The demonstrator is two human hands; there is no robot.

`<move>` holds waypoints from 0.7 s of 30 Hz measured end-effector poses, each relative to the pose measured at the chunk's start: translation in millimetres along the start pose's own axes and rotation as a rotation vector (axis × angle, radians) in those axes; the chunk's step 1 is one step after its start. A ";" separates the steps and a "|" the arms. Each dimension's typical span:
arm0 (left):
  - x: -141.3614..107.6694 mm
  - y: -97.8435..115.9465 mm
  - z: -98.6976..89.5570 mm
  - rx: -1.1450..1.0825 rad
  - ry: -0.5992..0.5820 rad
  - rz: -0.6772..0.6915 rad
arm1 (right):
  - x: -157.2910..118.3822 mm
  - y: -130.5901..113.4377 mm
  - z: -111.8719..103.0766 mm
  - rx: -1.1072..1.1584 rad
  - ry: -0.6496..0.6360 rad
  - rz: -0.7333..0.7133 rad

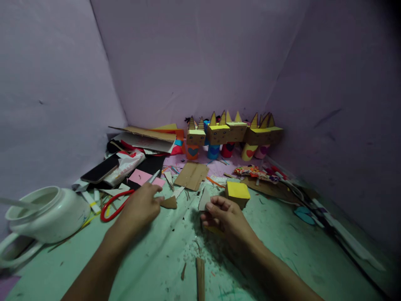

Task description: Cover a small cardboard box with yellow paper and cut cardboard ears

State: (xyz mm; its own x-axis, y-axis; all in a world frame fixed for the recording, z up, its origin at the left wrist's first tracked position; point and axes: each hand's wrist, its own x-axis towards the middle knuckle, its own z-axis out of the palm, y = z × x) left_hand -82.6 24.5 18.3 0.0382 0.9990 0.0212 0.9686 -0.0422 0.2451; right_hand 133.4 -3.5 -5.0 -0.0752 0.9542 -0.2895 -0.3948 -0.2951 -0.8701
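Observation:
My right hand (225,215) pinches a small pointed piece of pale card (203,200) between thumb and fingertips, just above the table. Part of a yellow piece (214,229) shows under that hand. Behind it stands a cardboard box with a yellow top (237,190). My left hand (144,205) is over the red-handled scissors (116,205), its index finger stretched forward and nothing visible in its fingers. The scissors lie partly hidden beneath it, their blade pointing away. A brown cardboard scrap (169,202) is close to its fingertips.
Cardboard animal figures (217,133) with pointed ears stand along the back wall. A white pot (46,213) is at left, near a dark phone-like slab (102,168). Flat cardboard (191,175) lies mid-table, a cardboard strip (200,278) in front. Cables and sticks (347,236) run along the right.

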 end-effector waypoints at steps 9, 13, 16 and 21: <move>0.5 12.6 8.3 -0.324 -0.087 0.211 | 1.9 0.2 -3.1 -0.030 -0.015 -0.039; -2.2 17.0 3.7 -0.393 -0.069 0.284 | 2.3 -0.3 -3.3 -0.008 -0.020 -0.019; -3.0 15.9 8.9 -0.302 -0.147 0.201 | 3.2 0.4 -3.3 0.009 -0.016 -0.011; -4.4 18.6 20.3 -0.175 -0.165 0.143 | 4.1 1.8 -4.2 -0.037 -0.037 -0.040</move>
State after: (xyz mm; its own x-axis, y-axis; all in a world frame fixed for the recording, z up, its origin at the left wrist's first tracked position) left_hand -59.7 19.5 3.1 0.2248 0.9705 -0.0869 0.8939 -0.1699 0.4148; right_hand 136.3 -0.3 -9.4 -0.0943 0.9663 -0.2394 -0.3638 -0.2573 -0.8952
